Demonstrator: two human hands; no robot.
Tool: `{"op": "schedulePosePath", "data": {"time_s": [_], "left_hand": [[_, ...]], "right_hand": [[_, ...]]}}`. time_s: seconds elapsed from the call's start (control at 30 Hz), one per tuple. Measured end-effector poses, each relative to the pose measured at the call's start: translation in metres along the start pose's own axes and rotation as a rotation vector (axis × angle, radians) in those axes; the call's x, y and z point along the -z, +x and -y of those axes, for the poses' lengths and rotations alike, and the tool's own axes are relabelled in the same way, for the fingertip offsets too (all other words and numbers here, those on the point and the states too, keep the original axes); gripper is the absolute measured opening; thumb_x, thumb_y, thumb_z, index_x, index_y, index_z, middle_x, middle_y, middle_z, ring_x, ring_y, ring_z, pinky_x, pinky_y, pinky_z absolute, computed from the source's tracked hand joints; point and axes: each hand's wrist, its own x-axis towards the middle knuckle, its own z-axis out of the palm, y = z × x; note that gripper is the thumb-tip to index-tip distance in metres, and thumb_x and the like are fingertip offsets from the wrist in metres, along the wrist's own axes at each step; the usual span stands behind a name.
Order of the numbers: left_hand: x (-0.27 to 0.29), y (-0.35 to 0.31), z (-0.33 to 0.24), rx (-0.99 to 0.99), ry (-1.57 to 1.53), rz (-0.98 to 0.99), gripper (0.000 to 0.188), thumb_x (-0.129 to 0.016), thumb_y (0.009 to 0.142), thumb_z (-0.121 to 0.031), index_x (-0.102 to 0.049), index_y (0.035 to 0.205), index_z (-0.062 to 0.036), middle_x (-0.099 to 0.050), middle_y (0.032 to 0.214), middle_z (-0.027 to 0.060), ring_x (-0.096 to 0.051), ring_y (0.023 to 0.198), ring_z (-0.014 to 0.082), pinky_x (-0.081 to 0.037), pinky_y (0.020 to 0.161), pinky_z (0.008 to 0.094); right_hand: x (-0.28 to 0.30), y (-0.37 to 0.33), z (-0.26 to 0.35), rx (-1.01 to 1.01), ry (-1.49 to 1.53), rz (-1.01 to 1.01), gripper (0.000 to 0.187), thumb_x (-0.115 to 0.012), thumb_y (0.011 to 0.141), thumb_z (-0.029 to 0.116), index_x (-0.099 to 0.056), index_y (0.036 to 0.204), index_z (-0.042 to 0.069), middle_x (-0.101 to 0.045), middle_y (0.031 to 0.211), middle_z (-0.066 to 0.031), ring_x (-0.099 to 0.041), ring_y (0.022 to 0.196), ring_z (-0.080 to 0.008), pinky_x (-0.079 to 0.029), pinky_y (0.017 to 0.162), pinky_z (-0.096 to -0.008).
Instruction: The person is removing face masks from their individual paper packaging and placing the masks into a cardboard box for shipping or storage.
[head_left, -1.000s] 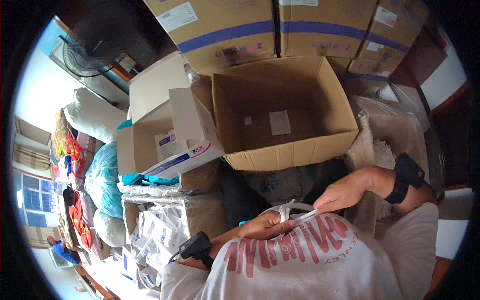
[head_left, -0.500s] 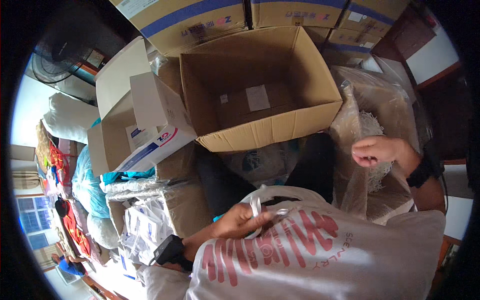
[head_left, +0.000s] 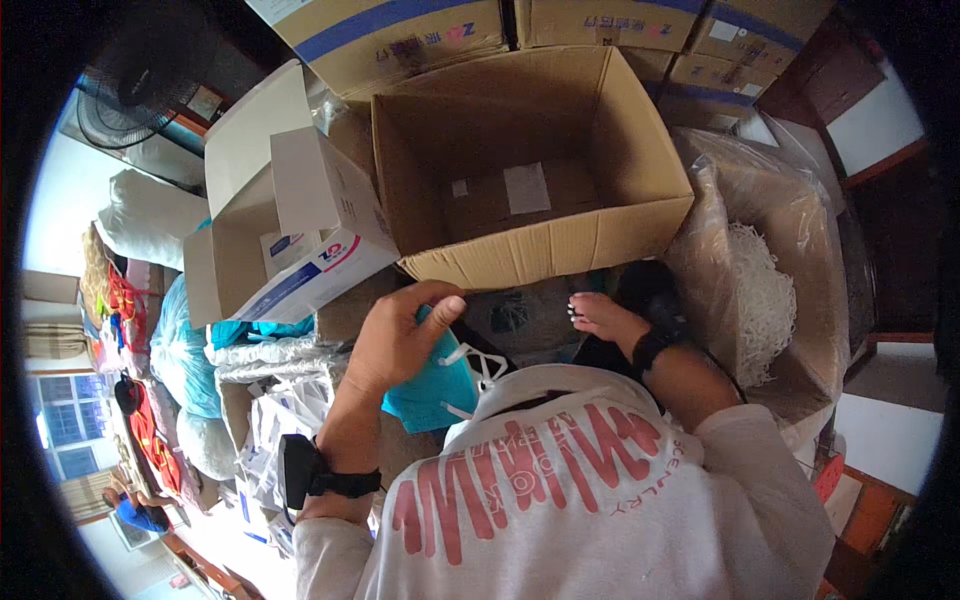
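Observation:
My left hand (head_left: pixel 400 335) stretches forward over a teal folded fabric piece (head_left: pixel 430 395) with white loops, which looks like a face mask. Its thumb stands apart from the index finger, and the other fingertips are hidden. White loops (head_left: pixel 478 360) lie by the mask's right edge, above the shirt front. To the right, above my leg, my right hand (head_left: pixel 605 318) has its fingers drawn together. Small white bits, seemingly strips, show at its fingertips. A plastic-lined box of thin white strips (head_left: pixel 762 300) stands to the right of that hand.
A large open cardboard carton (head_left: pixel 545 255) stands in front of me. Left of it is an open white box (head_left: pixel 345 255) with raised flaps. Below that are white packets (head_left: pixel 275 425) in a lined box. Closed cartons (head_left: pixel 420 35) stack behind; a fan (head_left: pixel 125 105) stands far left.
My left hand has let the white loops go and moved forward and left, uncovering the teal mask. My right hand has moved left, away from the box of strips, toward my lap.

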Motion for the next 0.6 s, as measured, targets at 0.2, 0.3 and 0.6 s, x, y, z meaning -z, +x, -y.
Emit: {"op": "schedulePosePath", "data": {"time_s": [0.2, 0.3, 0.6], "left_hand": [[0.018, -0.009, 0.005, -0.011, -0.155, -0.095, 0.034, -0.052, 0.085, -0.031, -0.059, 0.093, 0.0014, -0.061, 0.077, 0.0096, -0.057, 0.073, 0.0147, -0.044, 0.065, 0.0259], [0.025, -0.005, 0.000, -0.037, -0.205, -0.141, 0.035, -0.048, 0.087, -0.031, -0.059, 0.092, 0.0016, -0.059, 0.078, 0.0058, -0.054, 0.074, 0.0125, -0.042, 0.066, 0.0243], [0.039, 0.008, -0.010, -0.124, -0.597, -0.207, 0.037, -0.041, 0.090, -0.035, -0.059, 0.088, -0.0023, -0.054, 0.071, 0.0000, -0.047, 0.066, 0.0063, -0.039, 0.060, 0.0196]], "right_hand": [[0.028, 0.021, 0.055, -0.764, 1.277, -0.330, 0.029, -0.057, 0.081, 0.026, -0.053, 0.098, 0.003, -0.056, 0.096, -0.0034, -0.052, 0.092, -0.0166, -0.041, 0.082, -0.0322], [0.087, 0.041, 0.103, -0.450, 1.150, -0.165, 0.036, -0.056, 0.082, 0.027, -0.050, 0.109, 0.004, -0.053, 0.107, -0.0044, -0.051, 0.095, -0.0151, -0.040, 0.085, -0.0282], [0.145, 0.063, 0.274, 0.623, 0.629, 0.267, 0.035, -0.050, 0.087, 0.025, -0.047, 0.113, 0.001, -0.054, 0.100, -0.0088, -0.050, 0.090, -0.0129, -0.041, 0.080, -0.0270]]}}
